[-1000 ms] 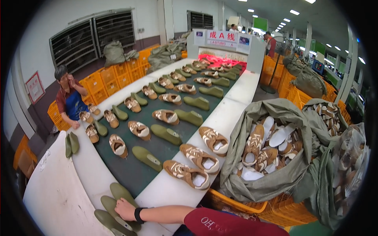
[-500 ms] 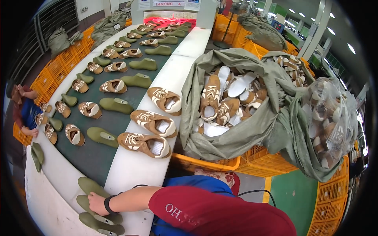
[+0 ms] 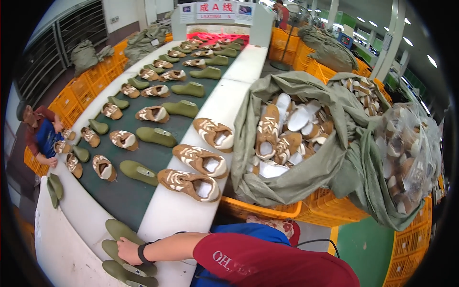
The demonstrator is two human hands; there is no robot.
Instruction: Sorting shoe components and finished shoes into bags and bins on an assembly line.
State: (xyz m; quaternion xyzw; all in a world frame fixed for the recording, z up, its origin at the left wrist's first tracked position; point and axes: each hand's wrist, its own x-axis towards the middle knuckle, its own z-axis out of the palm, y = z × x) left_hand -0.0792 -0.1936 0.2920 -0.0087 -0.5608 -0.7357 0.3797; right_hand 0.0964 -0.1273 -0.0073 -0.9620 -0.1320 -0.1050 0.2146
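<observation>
My right hand (image 3: 130, 250), with a black band at the wrist, reaches across at the lower left. Its fingers are bent around an olive-green shoe last (image 3: 109, 247). Beside it lie two more, an upper last (image 3: 119, 229) and a lower last (image 3: 116, 270), all on the white end of the conveyor. Part of the held last is hidden under my hand. Just beyond, three brown-and-white sneakers (image 3: 189, 184) stand in a row on the white side rail (image 3: 165, 209). My left hand is out of the picture.
Paired sneakers and lasts line the dark green belt (image 3: 125, 190) up to a machine with a red-lit opening (image 3: 217, 38). A grey-green sack (image 3: 248, 179) of sneakers sits on orange crates (image 3: 313, 208) at right. Across the belt works another person (image 3: 45, 136).
The whole view has shifted, so the scene sits further right and slightly lower. My right hand stays on the same middle last.
</observation>
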